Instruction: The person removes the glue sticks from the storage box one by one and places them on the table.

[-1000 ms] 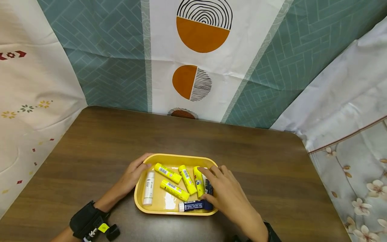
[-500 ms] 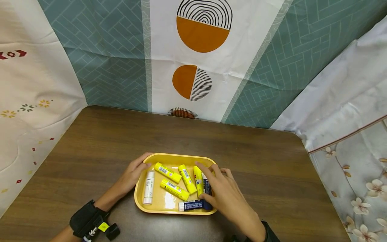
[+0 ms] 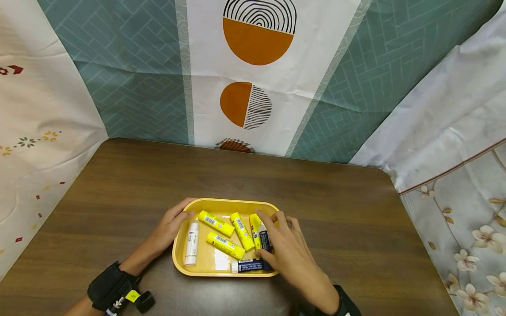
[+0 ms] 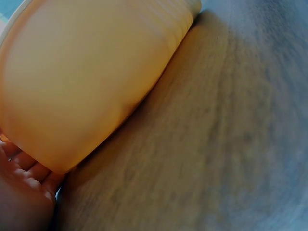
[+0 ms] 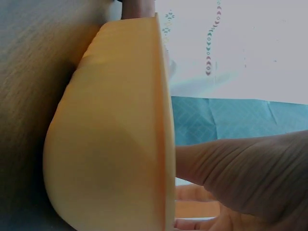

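From my end, I see the tray (image 3: 203, 262) on the desk (image 3: 138, 184), with the white stick (image 3: 192, 244), four yellow sticks (image 3: 242, 231) and two blue sticks (image 3: 247, 265) lying inside. The left hand (image 3: 170, 228) grips the rim, thumb over it, fingers outside. The right hand (image 3: 290, 250) reaches over the opposite rim, thumb and forefinger apart, above the blue pair and one yellow; its other fingertips are hidden, so I cannot tell whether it holds anything. My worry is that crowded end: a clumsy pinch could catch two sticks, or set a round one rolling. Pressing on that rim could tip the tray, particularly if the left grip slackened.
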Demonstrator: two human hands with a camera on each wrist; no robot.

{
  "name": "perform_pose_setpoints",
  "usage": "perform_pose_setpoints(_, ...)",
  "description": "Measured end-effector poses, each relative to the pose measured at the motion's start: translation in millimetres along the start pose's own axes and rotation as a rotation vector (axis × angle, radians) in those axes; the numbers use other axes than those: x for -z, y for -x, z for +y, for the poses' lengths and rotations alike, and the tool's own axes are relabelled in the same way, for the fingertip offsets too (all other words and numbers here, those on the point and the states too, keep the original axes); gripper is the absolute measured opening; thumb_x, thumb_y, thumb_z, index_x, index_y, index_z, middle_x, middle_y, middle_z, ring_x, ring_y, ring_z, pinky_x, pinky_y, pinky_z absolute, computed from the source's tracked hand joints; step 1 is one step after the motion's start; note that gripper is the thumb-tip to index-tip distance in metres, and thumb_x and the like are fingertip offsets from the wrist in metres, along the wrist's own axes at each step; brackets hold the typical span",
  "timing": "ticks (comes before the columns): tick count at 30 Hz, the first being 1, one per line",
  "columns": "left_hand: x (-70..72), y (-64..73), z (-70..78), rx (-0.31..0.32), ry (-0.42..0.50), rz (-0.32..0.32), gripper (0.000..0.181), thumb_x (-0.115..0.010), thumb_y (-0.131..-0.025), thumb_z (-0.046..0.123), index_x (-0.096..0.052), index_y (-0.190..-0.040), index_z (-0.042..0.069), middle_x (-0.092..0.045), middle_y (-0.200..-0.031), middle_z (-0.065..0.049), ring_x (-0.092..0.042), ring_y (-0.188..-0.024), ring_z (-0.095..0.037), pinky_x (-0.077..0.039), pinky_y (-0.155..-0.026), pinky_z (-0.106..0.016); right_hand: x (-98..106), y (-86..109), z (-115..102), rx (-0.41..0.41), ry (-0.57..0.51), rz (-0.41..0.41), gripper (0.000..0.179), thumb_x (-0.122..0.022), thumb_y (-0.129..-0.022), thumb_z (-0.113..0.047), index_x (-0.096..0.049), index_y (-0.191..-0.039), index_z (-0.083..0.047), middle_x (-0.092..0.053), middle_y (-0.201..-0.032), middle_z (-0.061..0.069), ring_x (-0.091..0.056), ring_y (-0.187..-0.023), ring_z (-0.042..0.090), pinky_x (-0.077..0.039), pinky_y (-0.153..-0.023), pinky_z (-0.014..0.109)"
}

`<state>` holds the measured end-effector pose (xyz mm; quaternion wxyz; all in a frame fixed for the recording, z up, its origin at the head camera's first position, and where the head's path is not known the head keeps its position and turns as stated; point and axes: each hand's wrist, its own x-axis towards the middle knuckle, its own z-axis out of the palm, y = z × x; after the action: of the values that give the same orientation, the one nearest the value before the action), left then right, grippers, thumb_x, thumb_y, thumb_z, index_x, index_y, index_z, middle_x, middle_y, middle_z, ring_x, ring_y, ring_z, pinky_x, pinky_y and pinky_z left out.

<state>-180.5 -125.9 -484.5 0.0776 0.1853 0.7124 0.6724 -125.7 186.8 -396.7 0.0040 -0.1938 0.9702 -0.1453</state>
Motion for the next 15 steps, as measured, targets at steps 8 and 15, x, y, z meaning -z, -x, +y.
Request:
perform_pose_setpoints(8,0.5,-2.4,2.8,0.007,-0.013,0.002,0.036,-0.038,-0.109,0.009,-0.049,-0.142,0.004,-0.056,-0.13,-0.021,-0.062,-0.104,-0.023,-0.056,-0.085,-0.031,-5.0,-4.3,1.1,0.039,0.101,0.034,0.095,-0.088,-0.076,-0.043,-0.04,-0.152,-0.015,-0.071,-0.108,0.007,-0.069,-0.083,0.022,-0.034,-0.106,0.052)
perform_pose_setpoints(15,-2.2,1.3,1.8,0.025,-0.04,0.006,0.036,-0.038,-0.109,0.009,-0.05,-0.142,0.005,-0.056,-0.13,-0.021,-0.063,-0.104,-0.024,-0.056,-0.085,-0.03,-10.0,-1.4,1.2,0.06,0.155,0.014,0.08,-0.084,-0.081,-0.045,-0.049,-0.146,-0.013,-0.073,-0.086,-0.003,-0.067,-0.072,0.014,-0.032,-0.105,0.051)
